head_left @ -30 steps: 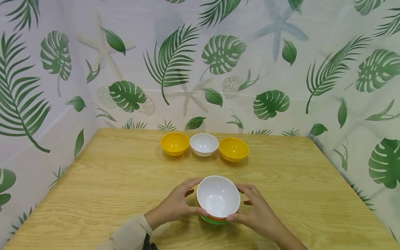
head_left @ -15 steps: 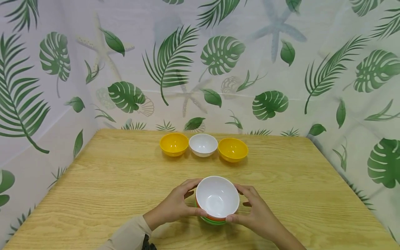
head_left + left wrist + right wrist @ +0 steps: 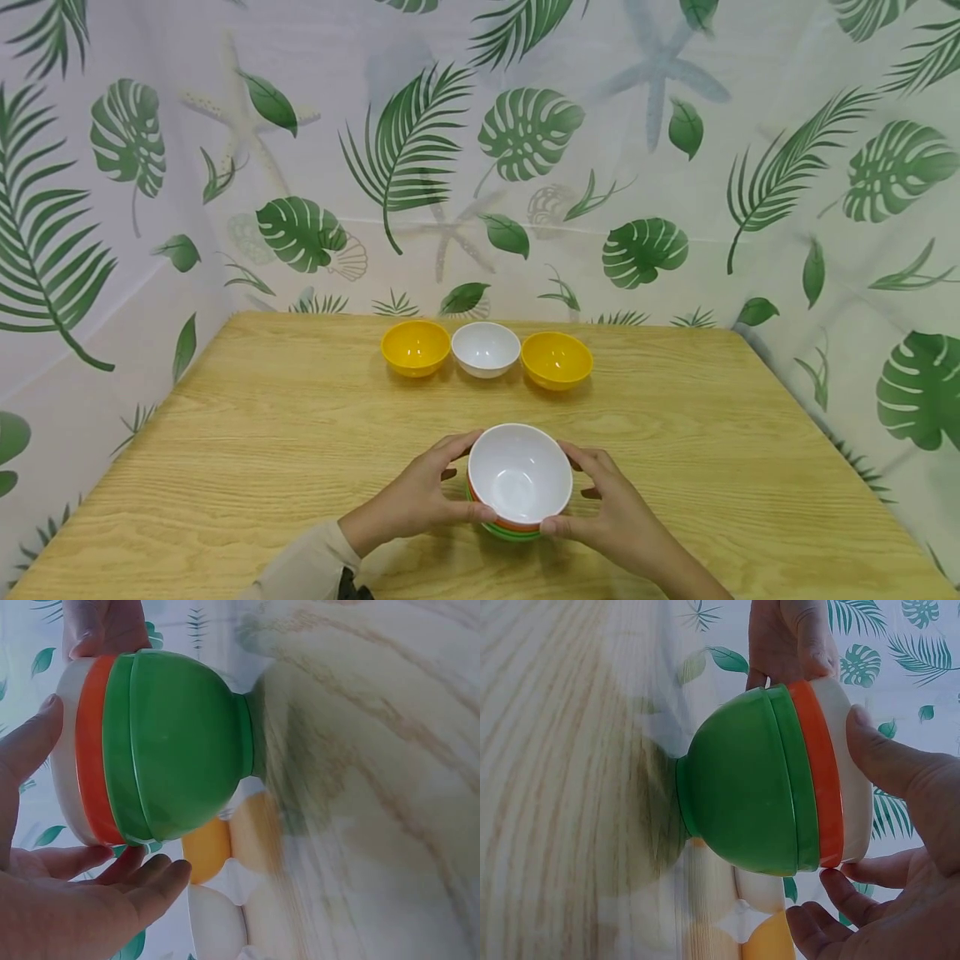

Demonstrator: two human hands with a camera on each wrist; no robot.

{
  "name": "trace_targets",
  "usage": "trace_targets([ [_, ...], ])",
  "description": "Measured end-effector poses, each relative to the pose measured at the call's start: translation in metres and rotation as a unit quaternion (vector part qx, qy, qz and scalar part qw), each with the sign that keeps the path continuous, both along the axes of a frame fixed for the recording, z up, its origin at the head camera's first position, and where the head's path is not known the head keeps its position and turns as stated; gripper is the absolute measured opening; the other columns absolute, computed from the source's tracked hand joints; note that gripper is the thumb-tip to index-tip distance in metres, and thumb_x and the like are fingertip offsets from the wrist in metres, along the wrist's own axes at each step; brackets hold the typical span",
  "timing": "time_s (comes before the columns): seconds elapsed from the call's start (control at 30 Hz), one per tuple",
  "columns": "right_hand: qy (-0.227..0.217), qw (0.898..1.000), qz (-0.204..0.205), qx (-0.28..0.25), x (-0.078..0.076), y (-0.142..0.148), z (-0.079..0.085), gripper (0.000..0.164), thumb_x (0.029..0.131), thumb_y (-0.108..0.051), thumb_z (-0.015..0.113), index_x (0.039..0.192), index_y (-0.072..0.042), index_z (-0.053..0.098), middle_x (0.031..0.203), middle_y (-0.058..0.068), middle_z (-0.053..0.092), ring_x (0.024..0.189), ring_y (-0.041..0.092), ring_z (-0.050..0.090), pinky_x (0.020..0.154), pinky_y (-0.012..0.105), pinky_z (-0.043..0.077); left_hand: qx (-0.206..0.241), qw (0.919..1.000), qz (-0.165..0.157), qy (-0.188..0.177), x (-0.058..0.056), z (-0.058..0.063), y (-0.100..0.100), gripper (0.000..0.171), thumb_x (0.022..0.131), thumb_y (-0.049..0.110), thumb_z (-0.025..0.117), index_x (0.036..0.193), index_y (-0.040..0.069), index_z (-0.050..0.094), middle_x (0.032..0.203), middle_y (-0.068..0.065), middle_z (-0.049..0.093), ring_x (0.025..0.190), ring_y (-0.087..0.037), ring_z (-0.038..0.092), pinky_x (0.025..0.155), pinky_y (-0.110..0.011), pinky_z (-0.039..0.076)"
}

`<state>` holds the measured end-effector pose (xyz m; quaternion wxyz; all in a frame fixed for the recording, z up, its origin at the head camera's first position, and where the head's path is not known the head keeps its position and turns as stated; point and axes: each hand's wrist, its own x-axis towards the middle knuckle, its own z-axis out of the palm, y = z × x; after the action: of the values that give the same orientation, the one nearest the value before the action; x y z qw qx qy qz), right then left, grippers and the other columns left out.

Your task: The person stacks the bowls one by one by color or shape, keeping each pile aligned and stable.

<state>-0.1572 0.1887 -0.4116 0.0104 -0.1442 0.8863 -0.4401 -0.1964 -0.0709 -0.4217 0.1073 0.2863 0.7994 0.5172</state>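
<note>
Nested bowls form a stack on the table near its front. A white bowl (image 3: 519, 473) is uppermost, an orange bowl (image 3: 94, 750) shows as a band under it, and two green bowls (image 3: 742, 784) are below. The left hand (image 3: 420, 497) grips the stack from the left, its thumb at the near side of the white rim and its fingers reaching round the far side. From the right, the right hand (image 3: 611, 518) holds the stack in the same way. In both wrist views the lowest green bowl's foot meets the tabletop, where the stack is mirrored.
Toward the back of the wooden table (image 3: 300, 417) stand three separate bowls in a row: a yellow bowl (image 3: 416, 350), a white bowl (image 3: 485, 352) and another yellow bowl (image 3: 557, 362). A leaf-patterned curtain (image 3: 442, 167) hangs behind and along the sides.
</note>
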Motion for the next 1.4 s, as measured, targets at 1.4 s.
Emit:
trace_targets([
  [1.4,0.029,0.995,-0.057,-0.081,-0.010,0.018,0.010,0.038,0.100,-0.025,0.051,0.134,-0.008,0.051,0.124,0.010,0.058,0.109,0.021,0.055,0.085,0.022,0.049,0.180,0.9361,0.218,-0.209,-0.098,0.029,0.016,0.054,0.106,0.033,0.028,0.143,-0.007,0.032,0.148,-0.025,0.032,0.135,-0.038,0.036,0.109,-0.050,0.035],
])
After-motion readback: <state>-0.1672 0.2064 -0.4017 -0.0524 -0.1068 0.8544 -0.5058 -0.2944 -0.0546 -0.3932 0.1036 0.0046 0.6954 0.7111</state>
